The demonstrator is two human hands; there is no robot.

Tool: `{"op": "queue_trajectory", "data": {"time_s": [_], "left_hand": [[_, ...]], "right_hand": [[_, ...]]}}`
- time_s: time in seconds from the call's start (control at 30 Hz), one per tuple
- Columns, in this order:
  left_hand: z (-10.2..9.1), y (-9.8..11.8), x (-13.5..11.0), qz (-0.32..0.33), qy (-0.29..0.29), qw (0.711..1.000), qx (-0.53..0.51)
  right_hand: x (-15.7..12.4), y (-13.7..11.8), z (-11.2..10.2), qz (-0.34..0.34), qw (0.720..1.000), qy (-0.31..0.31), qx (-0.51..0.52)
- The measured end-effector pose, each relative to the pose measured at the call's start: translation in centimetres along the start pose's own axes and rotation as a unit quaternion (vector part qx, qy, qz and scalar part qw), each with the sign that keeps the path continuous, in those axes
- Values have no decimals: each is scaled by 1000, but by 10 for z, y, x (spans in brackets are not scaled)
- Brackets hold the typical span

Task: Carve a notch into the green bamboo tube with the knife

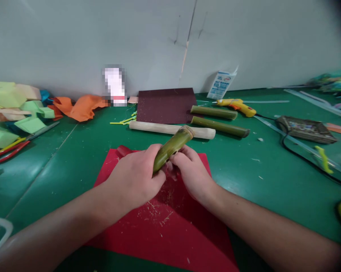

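Note:
My left hand (135, 177) is wrapped round the lower end of a green bamboo piece (172, 147), which tilts up and away to the right. My right hand (191, 172) is closed beside the same piece, fingers pressed against its lower part; whatever it holds is hidden. Both hands hover over a red sheet (170, 226) strewn with pale shavings.
Behind lie a pale wooden stick (159, 128), two more green bamboo pieces (214, 112) (220, 127), a dark maroon sheet (166, 105) and a yellow glue gun (238, 105) with a black cord. Red-handled scissors (8, 149) and folded coloured paper (14, 109) lie at left.

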State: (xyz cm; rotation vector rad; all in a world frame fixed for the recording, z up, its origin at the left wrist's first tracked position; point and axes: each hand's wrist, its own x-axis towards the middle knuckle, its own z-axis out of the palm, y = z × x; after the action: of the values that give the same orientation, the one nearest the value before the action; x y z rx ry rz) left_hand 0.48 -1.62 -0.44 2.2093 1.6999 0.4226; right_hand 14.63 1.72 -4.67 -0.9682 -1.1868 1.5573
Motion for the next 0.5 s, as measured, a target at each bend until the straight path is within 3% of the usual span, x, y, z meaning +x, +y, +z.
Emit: {"op": "queue_trajectory", "data": {"time_s": [0.27, 0.37, 0.5], "left_hand": [[-4, 5, 1, 21, -4, 989, 150], [-2, 3, 4, -15, -33, 993, 112], [6, -2, 7, -44, -70, 996, -29]], "right_hand": [[-4, -4, 4, -36, 998, 14, -46], [-4, -4, 3, -34, 998, 7, -52], [-6, -3, 3, -25, 997, 14, -66]]}}
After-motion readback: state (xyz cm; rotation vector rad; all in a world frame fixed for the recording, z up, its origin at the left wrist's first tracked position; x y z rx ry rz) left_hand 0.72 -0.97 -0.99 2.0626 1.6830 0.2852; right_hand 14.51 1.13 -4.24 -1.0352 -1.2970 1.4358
